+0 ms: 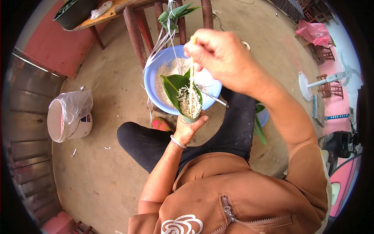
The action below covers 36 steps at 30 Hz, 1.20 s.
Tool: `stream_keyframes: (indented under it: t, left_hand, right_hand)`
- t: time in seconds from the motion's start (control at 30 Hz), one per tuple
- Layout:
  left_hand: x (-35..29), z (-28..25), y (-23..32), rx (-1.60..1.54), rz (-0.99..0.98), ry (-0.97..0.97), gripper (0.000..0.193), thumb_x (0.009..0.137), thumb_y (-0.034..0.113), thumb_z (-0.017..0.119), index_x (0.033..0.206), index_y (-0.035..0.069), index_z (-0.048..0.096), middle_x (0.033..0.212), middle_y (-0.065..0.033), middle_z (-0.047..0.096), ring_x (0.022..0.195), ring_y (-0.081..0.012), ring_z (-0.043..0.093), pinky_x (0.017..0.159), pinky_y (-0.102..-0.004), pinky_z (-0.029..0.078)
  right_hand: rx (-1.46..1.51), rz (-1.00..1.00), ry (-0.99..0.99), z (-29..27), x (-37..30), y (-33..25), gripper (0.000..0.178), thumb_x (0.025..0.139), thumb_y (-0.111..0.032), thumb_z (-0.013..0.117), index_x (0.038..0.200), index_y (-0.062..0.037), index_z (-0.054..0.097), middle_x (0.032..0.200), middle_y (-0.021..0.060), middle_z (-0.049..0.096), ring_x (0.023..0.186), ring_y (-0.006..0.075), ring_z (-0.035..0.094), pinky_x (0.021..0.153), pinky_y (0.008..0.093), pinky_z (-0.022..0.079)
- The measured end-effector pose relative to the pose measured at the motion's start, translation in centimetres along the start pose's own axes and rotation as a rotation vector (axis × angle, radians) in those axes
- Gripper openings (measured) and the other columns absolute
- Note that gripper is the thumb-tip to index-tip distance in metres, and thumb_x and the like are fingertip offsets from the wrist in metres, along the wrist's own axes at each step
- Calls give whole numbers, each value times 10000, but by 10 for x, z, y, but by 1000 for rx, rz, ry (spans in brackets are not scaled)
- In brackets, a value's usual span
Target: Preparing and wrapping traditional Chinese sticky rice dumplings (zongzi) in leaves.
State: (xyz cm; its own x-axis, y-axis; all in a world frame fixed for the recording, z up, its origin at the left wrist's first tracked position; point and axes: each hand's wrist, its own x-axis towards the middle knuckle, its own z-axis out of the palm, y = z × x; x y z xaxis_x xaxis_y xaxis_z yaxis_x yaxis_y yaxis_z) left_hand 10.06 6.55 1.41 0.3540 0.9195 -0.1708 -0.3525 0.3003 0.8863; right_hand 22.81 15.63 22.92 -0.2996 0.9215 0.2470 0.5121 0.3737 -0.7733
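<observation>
My left hand (186, 130) is wrapped around the lower end of a green leaf (171, 87) folded into a cone, tilted open toward the top. White rice (186, 104) fills the cone. From above, my right hand (218, 54) grips a pale chopstick (191, 80), its lower end stuck in that rice. Behind the cone, a blue basin (149, 87) holds more loose rice (165, 74). A metal utensil handle (218, 100) juts over the basin's right rim; its other end is hidden.
White strings (157, 45) and green leaf-wrapped bundles (167, 19) hang from a wooden frame (134, 35) behind the basin. A white bucket (56, 121) with a plastic bag stands left. Long leaves (259, 128) lie by another blue basin (264, 117) beside my right leg. A fan (306, 86) stands far right.
</observation>
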Motion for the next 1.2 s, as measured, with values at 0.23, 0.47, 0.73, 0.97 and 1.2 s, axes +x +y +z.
stream_keyframes:
  t: [0.23, 0.47, 0.73, 0.97, 1.2]
  left_hand:
    - [9, 3, 7, -28, 1, -20, 226, 806, 54, 765, 980, 72, 622, 761, 53, 555, 635, -46, 469, 550, -211, 366]
    - [6, -5, -4, 25, -5, -69, 231, 804, 65, 773, 984, 68, 629, 777, 54, 565, 652, -45, 480, 568, -216, 377]
    - [8, 10, -1, 39, -32, -66, 225, 797, 79, 785, 965, 69, 635, 841, 34, 598, 716, -64, 519, 602, -223, 421]
    - [5, 4, -1, 6, -42, -4, 208, 794, 77, 785, 933, 68, 631, 759, 49, 570, 659, -59, 496, 560, -217, 391]
    - [7, 0, -4, -64, -83, -40, 248, 781, 52, 799, 986, 59, 661, 905, 17, 651, 815, -84, 586, 744, -253, 501]
  right_hand:
    - [-171, -41, -95, 25, -22, 29, 206, 949, -181, 581, 852, 0, 585, 627, 95, 636, 584, 169, 647, 540, 315, 481]
    - [35, -25, 112, -45, 12, -22, 269, 949, -239, 586, 788, -25, 598, 642, 64, 652, 576, 123, 635, 562, 300, 505]
    - [-141, 22, -66, 29, -23, 43, 252, 905, -210, 595, 756, -8, 570, 689, 208, 603, 707, 385, 623, 626, 439, 491]
    - [-62, -20, 23, -10, -6, 3, 214, 962, -172, 578, 808, -24, 569, 637, 67, 626, 619, 118, 651, 554, 281, 492]
    - [-179, -83, -37, 10, -21, 26, 200, 966, -153, 564, 818, -18, 571, 631, 39, 608, 579, 106, 595, 546, 289, 490]
